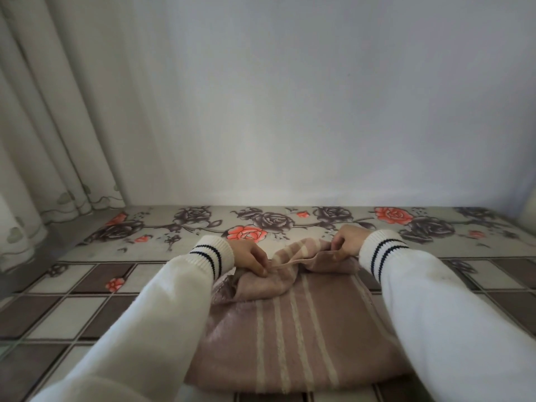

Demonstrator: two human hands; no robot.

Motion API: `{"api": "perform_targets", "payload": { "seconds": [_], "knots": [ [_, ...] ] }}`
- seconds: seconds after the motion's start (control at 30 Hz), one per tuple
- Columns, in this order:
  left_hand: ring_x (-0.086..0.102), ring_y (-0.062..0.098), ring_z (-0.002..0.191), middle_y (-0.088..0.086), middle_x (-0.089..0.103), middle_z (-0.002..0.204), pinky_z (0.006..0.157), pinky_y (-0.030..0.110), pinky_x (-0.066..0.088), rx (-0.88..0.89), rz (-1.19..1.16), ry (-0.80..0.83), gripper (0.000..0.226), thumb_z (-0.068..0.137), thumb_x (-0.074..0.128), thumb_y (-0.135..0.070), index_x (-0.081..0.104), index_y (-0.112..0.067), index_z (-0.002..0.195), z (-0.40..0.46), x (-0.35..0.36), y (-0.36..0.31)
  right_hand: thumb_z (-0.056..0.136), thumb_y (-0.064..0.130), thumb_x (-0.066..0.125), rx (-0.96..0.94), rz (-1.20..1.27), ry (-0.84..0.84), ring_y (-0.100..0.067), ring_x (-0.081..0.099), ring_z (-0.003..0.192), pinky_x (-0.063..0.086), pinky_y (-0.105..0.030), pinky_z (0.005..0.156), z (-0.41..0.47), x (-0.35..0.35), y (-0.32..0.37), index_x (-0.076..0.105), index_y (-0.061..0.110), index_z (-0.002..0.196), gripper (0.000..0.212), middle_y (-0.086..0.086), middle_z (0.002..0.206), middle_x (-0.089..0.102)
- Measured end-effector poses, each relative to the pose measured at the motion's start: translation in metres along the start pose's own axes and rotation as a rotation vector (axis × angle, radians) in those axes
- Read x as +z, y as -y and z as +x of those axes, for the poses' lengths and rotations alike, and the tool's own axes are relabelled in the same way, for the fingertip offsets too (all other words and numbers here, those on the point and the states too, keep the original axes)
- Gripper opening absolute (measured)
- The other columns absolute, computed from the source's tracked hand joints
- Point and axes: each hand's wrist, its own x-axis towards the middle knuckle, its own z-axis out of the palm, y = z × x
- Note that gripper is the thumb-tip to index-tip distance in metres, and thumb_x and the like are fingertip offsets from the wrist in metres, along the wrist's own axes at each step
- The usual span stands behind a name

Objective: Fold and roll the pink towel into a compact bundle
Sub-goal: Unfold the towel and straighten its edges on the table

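Note:
The pink towel (293, 332) with pale stripes lies on the patterned table cover in front of me, reaching from the near edge towards the wall. Its far end is bunched and lifted. My left hand (252, 258) pinches the far edge of the towel at its left side. My right hand (346, 242) pinches the same edge at its right side, slightly higher. Between the two hands the striped edge is stretched and folded over. Both arms are in white sleeves with dark-striped cuffs, and they hide the towel's side edges.
The table cover (87, 303) has brown and white squares and a band of roses (246, 232) along the far side. A plain wall (290, 111) stands right behind the table. Pale curtains (43, 126) hang at the left.

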Motion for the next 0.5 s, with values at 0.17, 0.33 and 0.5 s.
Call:
{"api": "perform_targets", "payload": {
  "seconds": [0.17,0.33,0.5],
  "knots": [
    [0.052,0.010,0.083,-0.001,0.058,0.086,0.087,0.025,0.045,-0.003,0.026,-0.127,0.026,0.082,0.066,-0.022,0.069,-0.016,0.107,-0.002,-0.002,-0.006,0.076,0.013,0.071,0.006,-0.010,-0.023,-0.014,0.053,0.082,0.036,-0.022,0.073,-0.002,-0.003,-0.002,0.072,0.009,0.097,0.021,-0.004,0.082,0.060],
    [0.052,0.009,0.084,-0.001,0.060,0.088,0.075,0.018,0.041,0.045,-0.019,-0.237,0.024,0.084,0.064,-0.016,0.069,-0.009,0.106,-0.008,-0.013,-0.006,0.077,0.013,0.070,-0.002,-0.016,-0.027,-0.013,0.053,0.082,0.036,-0.021,0.066,-0.008,-0.011,-0.001,0.073,0.010,0.098,0.021,-0.003,0.083,0.060],
    [0.054,0.006,0.079,-0.001,0.061,0.085,0.082,0.026,0.043,0.039,-0.082,-0.304,0.021,0.083,0.064,-0.014,0.070,-0.007,0.102,-0.013,-0.022,-0.002,0.078,0.013,0.070,-0.010,-0.014,-0.018,-0.013,0.053,0.083,0.037,-0.020,0.060,-0.013,-0.015,0.001,0.072,0.010,0.099,0.022,-0.002,0.084,0.060]
  ]
}}
